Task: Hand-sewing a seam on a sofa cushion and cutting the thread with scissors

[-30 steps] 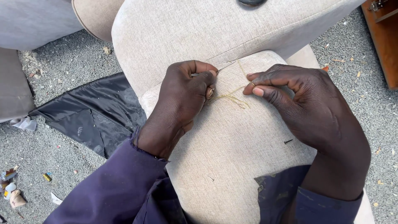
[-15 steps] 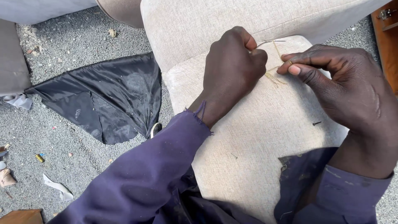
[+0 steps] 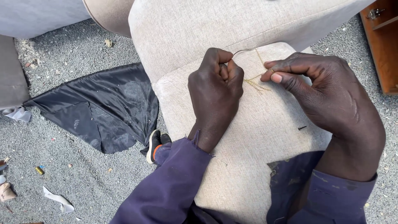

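Outdoors, beige cushion [image 3: 248,166] rests over gray gravel [image 3: 74,174] beside black cloth [image 3: 103,108].

Your cushion [image 3: 257,166] is plain beige, finely woven, and the thread [image 3: 253,84] on it shows golden yellow. Your sleeves [image 3: 174,186] are dark purple. There's glossy black cloth [image 3: 99,112] on speckled grey gravel [image 3: 62,54], and a reddish-brown wooden cabinet [image 3: 383,45].

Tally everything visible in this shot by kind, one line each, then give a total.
Hands: 2, left hand, right hand
Beige cushion: 1
Thread: 1
Black fabric sheet: 1
Small black screw: 1
Shoe: 1
Wooden cabinet: 1
Total: 8
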